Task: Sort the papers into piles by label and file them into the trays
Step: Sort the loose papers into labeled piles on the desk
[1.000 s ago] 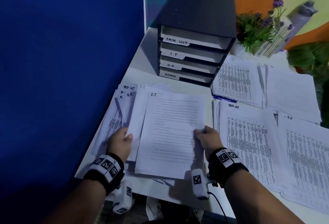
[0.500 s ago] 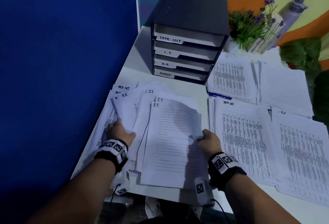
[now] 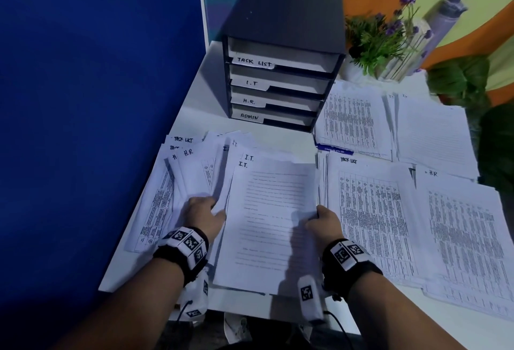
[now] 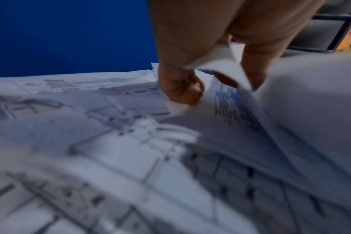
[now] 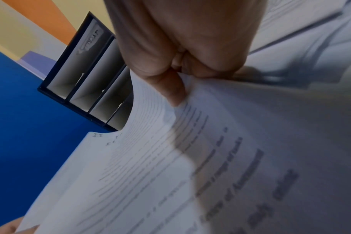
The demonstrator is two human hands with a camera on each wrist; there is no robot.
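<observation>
The right hand [image 3: 322, 223] is pinching the right edge of the top I.T. sheet [image 3: 267, 219], lifting it off the unsorted heap [image 3: 192, 180] on the worktop [image 3: 194, 105]. The left hand [image 3: 204, 214] is gripping sheets beside it. The trays [image 3: 281, 85] are standing behind.

The tray unit [image 3: 281, 52] stands at the worktop's [image 3: 194, 105] far edge, left of the potted plant [image 3: 381, 41]. Before it, a loose heap of papers [image 3: 194, 177] lies along the left edge. Four sorted piles [image 3: 370, 210] cover the right side.
</observation>
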